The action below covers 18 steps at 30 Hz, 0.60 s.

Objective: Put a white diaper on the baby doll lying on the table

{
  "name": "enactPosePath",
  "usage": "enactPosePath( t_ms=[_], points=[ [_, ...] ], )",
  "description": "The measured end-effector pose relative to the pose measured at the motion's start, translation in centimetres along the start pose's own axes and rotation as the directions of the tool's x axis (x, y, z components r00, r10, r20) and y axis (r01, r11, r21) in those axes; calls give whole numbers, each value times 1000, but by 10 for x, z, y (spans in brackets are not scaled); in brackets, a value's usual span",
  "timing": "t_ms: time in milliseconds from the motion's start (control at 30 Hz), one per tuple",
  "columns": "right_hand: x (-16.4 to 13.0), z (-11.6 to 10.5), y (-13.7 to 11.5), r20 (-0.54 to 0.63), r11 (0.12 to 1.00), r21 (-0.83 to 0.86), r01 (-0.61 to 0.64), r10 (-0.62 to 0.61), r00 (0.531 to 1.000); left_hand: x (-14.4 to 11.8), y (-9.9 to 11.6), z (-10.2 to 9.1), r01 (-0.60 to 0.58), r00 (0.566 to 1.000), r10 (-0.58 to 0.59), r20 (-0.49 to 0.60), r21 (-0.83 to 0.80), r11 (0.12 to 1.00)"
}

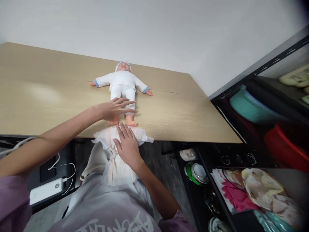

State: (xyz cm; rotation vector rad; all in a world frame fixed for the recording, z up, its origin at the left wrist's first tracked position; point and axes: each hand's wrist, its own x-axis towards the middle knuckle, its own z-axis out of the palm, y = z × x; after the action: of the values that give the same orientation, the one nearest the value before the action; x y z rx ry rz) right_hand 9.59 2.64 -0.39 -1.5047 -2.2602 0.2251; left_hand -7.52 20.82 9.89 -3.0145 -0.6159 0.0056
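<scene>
A baby doll (122,79) in a white top, white trousers and a printed cap lies on its back on the table, arms spread, bare feet toward me. Over its lower legs reaches my left hand (116,108), fingers stretched and apart; whether it touches the legs I cannot tell. My right hand (127,143) lies flat, fingers extended, on a white diaper (112,133). The diaper is spread at the table's front edge and hangs down over my lap, with a side tab sticking out to the right.
The wooden table (60,93) meets a white wall behind. To the right, a black shelf holds a teal basin (253,106), a red basin (287,145) and plastic bags (263,183). A white power bank (47,190) with a cable lies at lower left.
</scene>
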Motion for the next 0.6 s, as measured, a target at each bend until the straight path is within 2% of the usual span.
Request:
enactPosePath(
  t_ms=[133,267,367,467,600],
  points=[
    [-1,0,0,-4,1000,12,-6,6,1000,16,-8,-9,-57,990,56,131,7,998],
    [-1,3,1,-21,999,39,-7,8,1000,11,-17,-5,-75,980,77,184,-22,997],
    [-1,4,2,-26,999,47,0,2,1000,0,-22,4,-69,983,81,166,-78,995],
    [-1,3,3,-14,998,62,-3,3,1000,-11,-18,12,-63,987,72,143,-67,996],
    [-2,0,4,-4,997,77,-3,3,1000,-15,-8,20,-78,997,78,22,-20,997]
  ],
)
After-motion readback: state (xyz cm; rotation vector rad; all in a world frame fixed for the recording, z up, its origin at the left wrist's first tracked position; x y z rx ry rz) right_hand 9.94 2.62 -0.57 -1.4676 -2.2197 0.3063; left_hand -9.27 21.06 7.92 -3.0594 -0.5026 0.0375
